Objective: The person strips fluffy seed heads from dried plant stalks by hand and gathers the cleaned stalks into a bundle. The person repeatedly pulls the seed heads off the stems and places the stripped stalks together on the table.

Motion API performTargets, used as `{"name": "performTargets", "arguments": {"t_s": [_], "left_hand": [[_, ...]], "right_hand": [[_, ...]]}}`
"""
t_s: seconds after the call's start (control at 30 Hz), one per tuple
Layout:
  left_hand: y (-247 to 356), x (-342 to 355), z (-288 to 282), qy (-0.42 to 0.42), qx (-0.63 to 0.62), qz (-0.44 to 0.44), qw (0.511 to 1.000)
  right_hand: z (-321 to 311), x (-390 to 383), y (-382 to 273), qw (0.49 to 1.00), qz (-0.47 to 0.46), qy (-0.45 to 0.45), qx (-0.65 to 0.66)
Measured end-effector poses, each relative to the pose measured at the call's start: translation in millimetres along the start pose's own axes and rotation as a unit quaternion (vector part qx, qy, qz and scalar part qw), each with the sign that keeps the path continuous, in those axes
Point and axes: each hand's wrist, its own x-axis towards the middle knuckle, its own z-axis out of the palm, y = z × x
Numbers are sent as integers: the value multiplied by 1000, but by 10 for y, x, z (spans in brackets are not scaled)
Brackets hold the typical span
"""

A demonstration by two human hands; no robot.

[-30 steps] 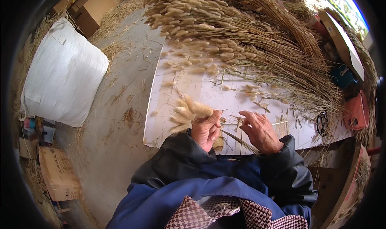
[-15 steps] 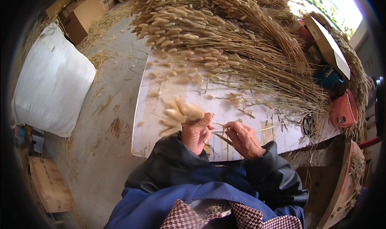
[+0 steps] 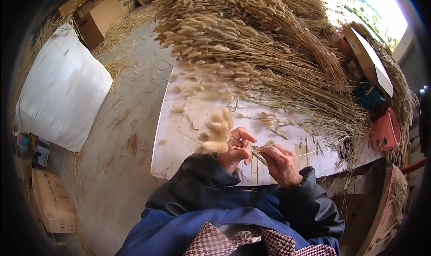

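My left hand [image 3: 235, 150] holds a small bunch of fluffy, beige bunny-tail grass [image 3: 215, 132] by its stems, heads pointing up and leftward, fingers curled round them. My right hand [image 3: 280, 166] is closed in a pinch on the stems just right of the left hand. Both hands are over the near edge of a white board [image 3: 170, 157]. A large heap of dried grass [image 3: 260, 49], with fluffy heads at the left and long stems at the right, lies beyond them. A dark object that looks like scissors [image 3: 345, 147] lies among loose stems to the right.
A white woven sack [image 3: 60, 90] stands on the left floor, cardboard boxes [image 3: 56, 202] below and behind it. At the right are a pink container [image 3: 385, 130], a teal item [image 3: 368, 96] and an open carton [image 3: 368, 60]. Straw litters the floor.
My left hand has turned, its fingers lifting more open around the stems, and the bunch's heads stand more upright. My right hand has moved in close and tightened its pinch on the stems.
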Motion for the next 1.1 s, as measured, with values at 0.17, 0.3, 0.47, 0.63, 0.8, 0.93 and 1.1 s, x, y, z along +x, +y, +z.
{"name": "performTargets", "arguments": {"t_s": [0.17,0.3,0.47,0.63,0.8,0.93,1.1], "left_hand": [[-81,5,60,48,57,39,996],[-83,15,110,110,25,19,993],[-22,57,44,-22,-153,-4,988],[9,-73,-140,79,-160,15,984],[207,-298,-390,57,-142,49,987],[435,-630,-580,96,-131,32,986],[853,-1073,-846,220,-66,32,973]], "right_hand": [[76,-52,56,998,-33,-10,-57],[111,-48,91,990,-54,17,-131],[147,-93,189,974,-43,-1,-221],[-109,-330,632,933,70,-52,-349],[-634,-688,1428,847,237,-72,-471],[-1113,-965,2039,832,300,-59,-463],[-1609,-1192,2479,788,360,-85,-492]]}}
